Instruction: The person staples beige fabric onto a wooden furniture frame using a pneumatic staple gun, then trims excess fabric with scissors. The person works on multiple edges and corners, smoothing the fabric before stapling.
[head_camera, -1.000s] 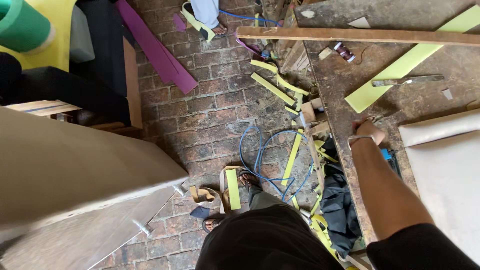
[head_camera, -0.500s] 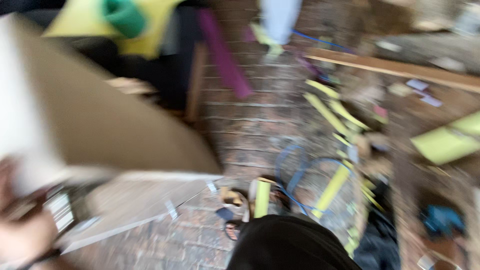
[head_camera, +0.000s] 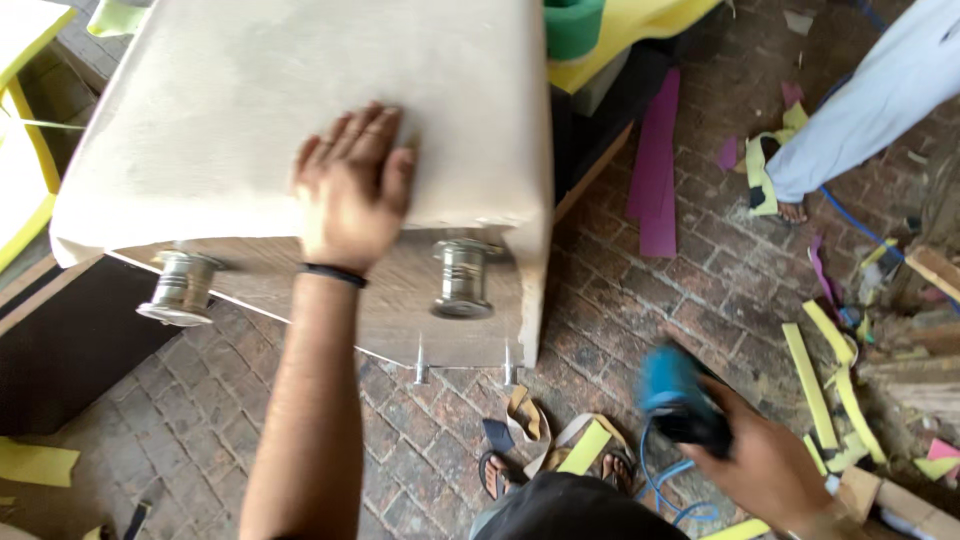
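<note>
My left hand (head_camera: 352, 188) lies flat, fingers spread, on the beige fabric side of an upholstered seat block (head_camera: 250, 110) tipped on its side. The block's wooden underside (head_camera: 390, 300) faces me with two round metal feet (head_camera: 462, 280) (head_camera: 182, 289) and two bolts sticking out at its lower edge. My right hand (head_camera: 765, 462) at the lower right grips a blue and black power tool (head_camera: 678, 398), blurred, with a blue hose (head_camera: 662, 482) running down from it. The tool is apart from the block.
Brick floor (head_camera: 700, 300) strewn with yellow foam strips (head_camera: 812, 385) and purple strips (head_camera: 655, 165). Another person's white-trousered leg (head_camera: 870, 100) stands at the upper right. Green and yellow foam (head_camera: 600, 25) sits behind the block. A dark panel (head_camera: 60, 350) stands at the left; wood scraps (head_camera: 930, 360) at the right.
The view swung left from the workbench to the seat block. My left hand came to rest on the fabric. My right hand left the bench and now carries the blue tool.
</note>
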